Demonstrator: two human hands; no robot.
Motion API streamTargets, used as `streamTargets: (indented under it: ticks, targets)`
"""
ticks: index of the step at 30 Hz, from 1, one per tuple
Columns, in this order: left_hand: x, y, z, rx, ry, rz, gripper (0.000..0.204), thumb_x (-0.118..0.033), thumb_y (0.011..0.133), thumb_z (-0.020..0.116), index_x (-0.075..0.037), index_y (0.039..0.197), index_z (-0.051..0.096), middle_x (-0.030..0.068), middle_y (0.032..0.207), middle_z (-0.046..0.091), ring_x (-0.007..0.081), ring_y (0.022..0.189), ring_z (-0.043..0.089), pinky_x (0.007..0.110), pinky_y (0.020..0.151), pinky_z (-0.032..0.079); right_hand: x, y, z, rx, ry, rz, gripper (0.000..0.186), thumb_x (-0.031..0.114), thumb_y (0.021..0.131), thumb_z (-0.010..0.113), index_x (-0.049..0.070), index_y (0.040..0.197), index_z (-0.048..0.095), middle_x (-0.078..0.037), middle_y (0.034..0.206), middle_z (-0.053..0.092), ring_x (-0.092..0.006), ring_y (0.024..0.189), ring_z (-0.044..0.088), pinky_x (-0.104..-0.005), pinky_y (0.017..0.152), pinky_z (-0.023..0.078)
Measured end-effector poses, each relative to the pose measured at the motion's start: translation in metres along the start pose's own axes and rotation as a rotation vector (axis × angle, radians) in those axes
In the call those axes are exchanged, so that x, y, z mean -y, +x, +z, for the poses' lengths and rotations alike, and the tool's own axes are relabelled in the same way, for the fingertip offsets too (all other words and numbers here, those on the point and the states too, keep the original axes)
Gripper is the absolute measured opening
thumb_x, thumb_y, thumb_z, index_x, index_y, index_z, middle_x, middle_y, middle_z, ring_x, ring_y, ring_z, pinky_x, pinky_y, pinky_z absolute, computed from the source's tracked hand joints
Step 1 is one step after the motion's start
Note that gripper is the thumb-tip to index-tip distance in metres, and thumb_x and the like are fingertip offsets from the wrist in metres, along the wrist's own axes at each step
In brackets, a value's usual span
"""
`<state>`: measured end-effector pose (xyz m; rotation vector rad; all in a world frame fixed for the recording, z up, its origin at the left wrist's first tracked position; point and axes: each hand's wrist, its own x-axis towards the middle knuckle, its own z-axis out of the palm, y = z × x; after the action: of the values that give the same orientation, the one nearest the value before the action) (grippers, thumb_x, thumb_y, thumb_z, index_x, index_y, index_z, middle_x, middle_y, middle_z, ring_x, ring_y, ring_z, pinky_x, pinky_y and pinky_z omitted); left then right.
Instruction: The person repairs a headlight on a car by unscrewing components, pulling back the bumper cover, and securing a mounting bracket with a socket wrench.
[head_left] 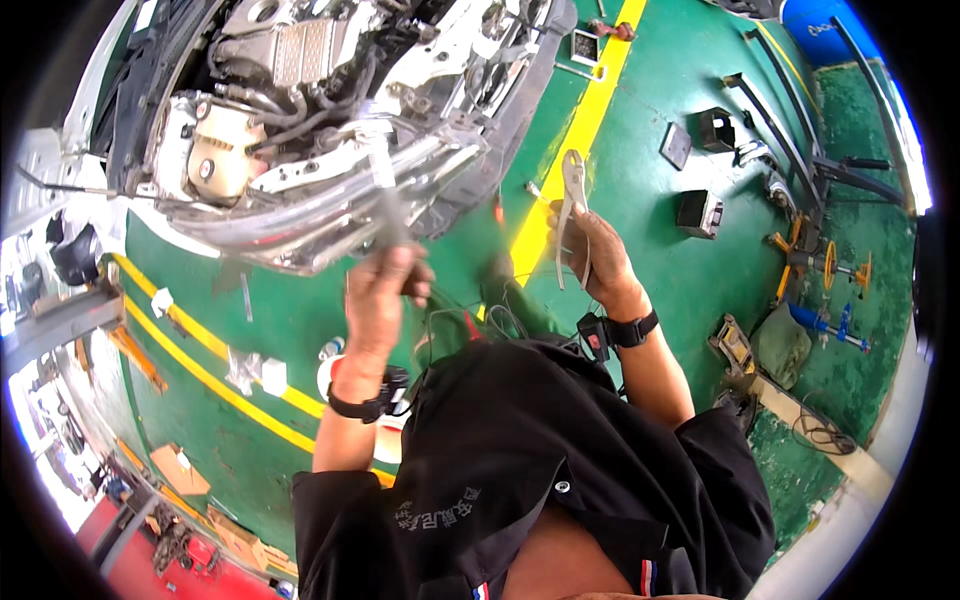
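Observation:
My left hand [383, 290] is closed around a long metal tool [383, 190], bright at its upper end and darker near my fingers. Motion blurs it, so its exact kind cannot be told. The tool rises in front of the car's headlight [330, 205], and I cannot tell if they touch. To the right, my right hand [605, 260] grips a pair of slip-joint pliers [573, 180], jaws upward, handles running down by the palm. In front of me is the open engine bay [300, 60] of a car with its front bumper off, showing a beige fluid reservoir [225, 150].
Yellow lines [580, 130] cross the green floor. Black box-shaped parts [700, 213] and metal frames [780, 120] lie to the right. A blue barrel [820, 30] stands far right. Cables [505, 315] hang near my legs. Cardboard [180, 470] lies at lower left.

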<state>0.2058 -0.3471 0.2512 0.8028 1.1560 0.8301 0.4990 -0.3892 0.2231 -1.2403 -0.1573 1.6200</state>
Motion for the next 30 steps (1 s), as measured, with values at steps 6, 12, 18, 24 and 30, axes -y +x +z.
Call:
streamTargets:
  ticks: [6, 12, 18, 24, 30]
  targets:
    - [0.035, -0.047, 0.082, 0.33, 0.184, -0.204, 0.03, -0.027, 0.101, 0.056, 0.001, 0.096, 0.066, 0.0072, 0.077, 0.068, 0.0103, 0.06, 0.061, 0.024, 0.054, 0.05, -0.002, -0.023, -0.005, 0.109, 0.004, 0.099, 0.037, 0.036, 0.103, 0.051, 0.005, 0.122, 0.055, -0.004, 0.104, 0.062, -0.0154, 0.092, 0.061, -0.0347, 0.079, 0.052]
    - [0.064, -0.083, 0.105, 0.471, 0.499, -0.078, 0.031, -0.022, 0.097, 0.062, 0.003, 0.081, 0.066, 0.0068, 0.067, 0.066, 0.0111, 0.058, 0.059, 0.029, 0.056, 0.048, -0.018, -0.043, -0.019, 0.065, -0.023, 0.027, 0.027, 0.021, 0.1, 0.057, -0.001, 0.116, 0.057, -0.01, 0.099, 0.064, -0.0187, 0.085, 0.063, -0.0359, 0.071, 0.056]
    - [0.067, -0.111, 0.093, 0.543, 0.752, 0.102, 0.028, -0.027, 0.096, 0.063, 0.002, 0.097, 0.066, 0.0115, 0.074, 0.066, 0.0157, 0.064, 0.059, 0.032, 0.062, 0.049, -0.033, -0.073, -0.024, -0.008, -0.001, 0.065, 0.024, 0.012, 0.098, 0.052, -0.005, 0.114, 0.056, -0.013, 0.095, 0.064, -0.0224, 0.082, 0.065, -0.0365, 0.075, 0.056]
    - [0.092, -0.145, 0.037, 0.27, 0.399, 0.076, 0.039, -0.034, 0.099, 0.061, -0.001, 0.121, 0.063, 0.0069, 0.094, 0.068, 0.0149, 0.08, 0.061, 0.029, 0.075, 0.051, -0.058, -0.079, -0.055, -0.074, 0.019, 0.041, 0.019, 0.005, 0.094, 0.048, -0.008, 0.107, 0.055, -0.014, 0.094, 0.063, -0.0241, 0.08, 0.064, -0.0376, 0.076, 0.056]
    - [0.096, -0.154, 0.002, 0.168, 0.163, -0.006, 0.072, -0.053, 0.097, 0.057, 0.008, 0.134, 0.049, 0.0119, 0.114, 0.062, 0.0144, 0.097, 0.058, 0.028, 0.078, 0.048, -0.072, -0.115, -0.001, -0.126, -0.358, -0.003, 0.024, 0.001, 0.088, 0.057, -0.003, 0.112, 0.056, -0.013, 0.099, 0.065, -0.0219, 0.081, 0.064, -0.0348, 0.068, 0.056]
